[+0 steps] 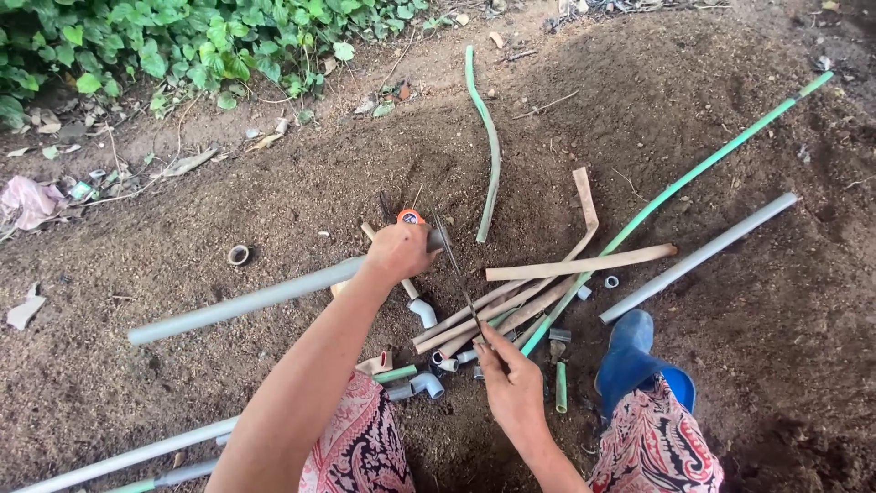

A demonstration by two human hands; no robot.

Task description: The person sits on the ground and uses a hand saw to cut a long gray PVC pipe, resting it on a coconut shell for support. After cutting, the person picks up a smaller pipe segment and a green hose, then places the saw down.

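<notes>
Your left hand [399,251] is clenched around the end of a long grey pipe [242,304] that lies across the soil [301,196], running away to your left. Your right hand [511,383] grips the near end of a thin saw blade [454,265], which slants up to the pipe's held end. Just beyond the blade lies a heap of tan pipe offcuts [547,283], with grey elbow fittings [422,312] and short green pieces [560,387] below. A long green pipe [675,187] slants off to the right. A blue boot [630,361] stands beside your right hand.
</notes>
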